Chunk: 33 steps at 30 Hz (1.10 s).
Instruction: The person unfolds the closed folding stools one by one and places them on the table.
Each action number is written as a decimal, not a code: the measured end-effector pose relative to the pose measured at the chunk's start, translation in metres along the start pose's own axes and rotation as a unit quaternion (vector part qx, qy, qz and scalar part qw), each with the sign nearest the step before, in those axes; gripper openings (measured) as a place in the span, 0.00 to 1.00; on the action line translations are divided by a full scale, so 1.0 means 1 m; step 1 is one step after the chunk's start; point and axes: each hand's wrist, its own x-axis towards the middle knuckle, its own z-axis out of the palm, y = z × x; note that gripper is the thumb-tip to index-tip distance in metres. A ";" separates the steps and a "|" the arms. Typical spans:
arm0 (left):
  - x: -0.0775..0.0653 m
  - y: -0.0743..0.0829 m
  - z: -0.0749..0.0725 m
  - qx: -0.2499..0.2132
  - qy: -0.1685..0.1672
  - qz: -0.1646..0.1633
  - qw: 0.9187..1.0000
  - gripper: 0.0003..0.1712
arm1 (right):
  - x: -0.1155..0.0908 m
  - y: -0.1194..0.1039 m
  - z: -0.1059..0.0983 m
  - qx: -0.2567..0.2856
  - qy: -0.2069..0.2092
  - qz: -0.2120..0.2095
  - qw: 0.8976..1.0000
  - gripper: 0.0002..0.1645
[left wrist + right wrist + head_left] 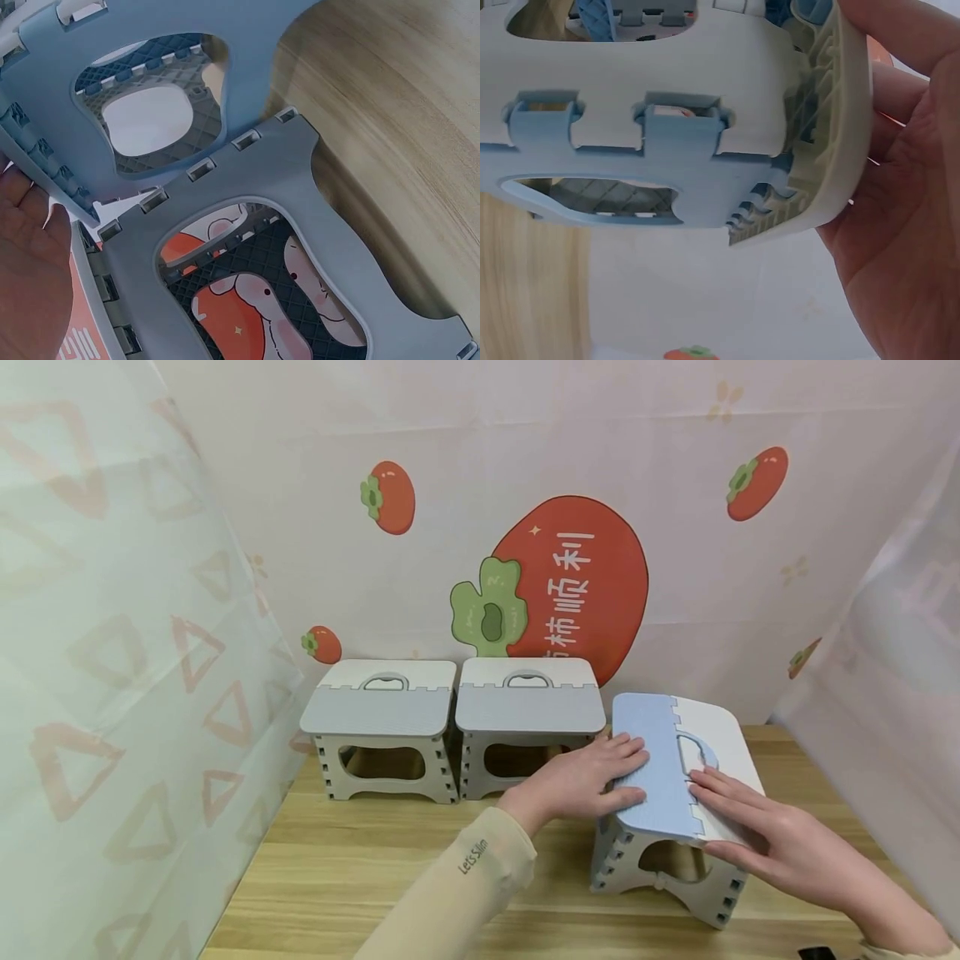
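A folding step stool with a blue and white top stands unfolded at the right of the table, turned at an angle. On the blue half of its top rests my left hand, fingers spread and nearly straight. My right hand lies over the white half, fingertips near the carry handle and thumb along the front edge. In the right wrist view, the white rim of the top touches my fingers. The left wrist view shows the blue leg panel beside a grey one.
Two grey and white folding stools stand unfolded side by side at the back, one on the left and one in the middle. Beneath everything is a wooden table. Printed cloth hangs behind and at both sides.
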 end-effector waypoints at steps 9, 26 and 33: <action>0.000 0.004 0.002 0.006 -0.004 0.029 1.000 0.39 | -0.012 0.007 -0.007 0.021 -0.016 0.016 1.000 0.47; 0.003 0.009 0.007 0.049 0.000 0.064 0.997 0.44 | -0.031 0.017 -0.016 0.017 -0.014 0.028 0.999 0.48; 0.003 0.012 0.009 0.062 0.025 0.071 0.995 0.45 | -0.032 0.020 -0.018 0.017 -0.014 0.026 0.999 0.48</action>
